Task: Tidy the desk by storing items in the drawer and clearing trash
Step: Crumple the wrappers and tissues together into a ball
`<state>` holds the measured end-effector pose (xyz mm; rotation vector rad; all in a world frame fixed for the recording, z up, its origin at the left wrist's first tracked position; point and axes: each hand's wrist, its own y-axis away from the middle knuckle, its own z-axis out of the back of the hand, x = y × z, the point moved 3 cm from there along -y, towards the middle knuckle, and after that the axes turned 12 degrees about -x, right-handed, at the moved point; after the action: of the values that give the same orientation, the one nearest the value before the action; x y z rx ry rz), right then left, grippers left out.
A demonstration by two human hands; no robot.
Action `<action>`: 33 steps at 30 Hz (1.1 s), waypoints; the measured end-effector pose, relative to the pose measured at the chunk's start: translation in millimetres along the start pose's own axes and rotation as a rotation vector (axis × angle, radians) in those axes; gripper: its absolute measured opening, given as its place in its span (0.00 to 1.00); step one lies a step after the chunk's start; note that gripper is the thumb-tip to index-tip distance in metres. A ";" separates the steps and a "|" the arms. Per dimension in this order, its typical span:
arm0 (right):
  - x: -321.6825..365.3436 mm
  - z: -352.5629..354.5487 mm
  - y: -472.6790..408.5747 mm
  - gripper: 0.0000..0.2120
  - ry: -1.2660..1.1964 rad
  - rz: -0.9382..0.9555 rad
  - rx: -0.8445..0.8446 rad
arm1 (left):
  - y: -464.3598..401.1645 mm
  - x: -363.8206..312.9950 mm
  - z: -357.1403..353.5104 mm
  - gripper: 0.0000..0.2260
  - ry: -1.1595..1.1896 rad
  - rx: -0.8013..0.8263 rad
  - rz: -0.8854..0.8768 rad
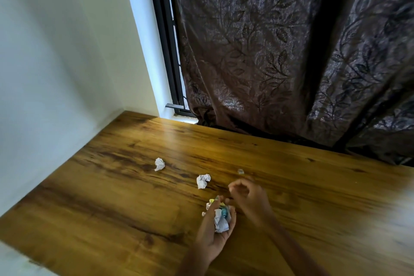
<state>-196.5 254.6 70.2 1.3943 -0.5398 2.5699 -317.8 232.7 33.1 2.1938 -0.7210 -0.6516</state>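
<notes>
My left hand (212, 233) is cupped palm up over the wooden desk (116, 204) and holds a bunch of crumpled trash (220, 217), white paper with yellow and teal bits. My right hand (248, 199) hovers just beside it, fingers curled; it is blurred and I see nothing clearly in it. Two crumpled white paper balls lie on the desk: one (203, 181) just beyond my hands, another (159, 164) further left. A tiny scrap (240, 171) lies past my right hand.
A white wall borders the desk on the left. A dark leaf-patterned curtain (280, 51) hangs along the far edge, with a black window frame (170, 51) beside it. The desk's near-left edge shows at the bottom left corner.
</notes>
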 end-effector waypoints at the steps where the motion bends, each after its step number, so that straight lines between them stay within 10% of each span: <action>1: -1.3 0.4 -8.2 0.05 0.055 0.026 -0.022 | 3.7 -1.6 2.1 0.06 0.009 -0.007 0.003; 10: -35.8 -26.0 -51.2 0.23 0.730 0.155 0.147 | 27.4 -32.2 30.9 0.06 0.125 -0.078 -0.061; 22: 4.7 -50.5 -49.2 0.11 0.319 0.110 -0.066 | 32.2 -45.5 41.6 0.09 0.198 -0.047 -0.069; 33: 16.5 -106.6 -15.9 0.20 0.603 0.448 0.247 | 31.1 -48.1 41.2 0.08 0.214 -0.060 -0.075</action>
<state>-283.1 310.5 34.5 0.5047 -0.4772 3.2966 -387.5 226.8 42.6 2.2014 -0.5050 -0.4601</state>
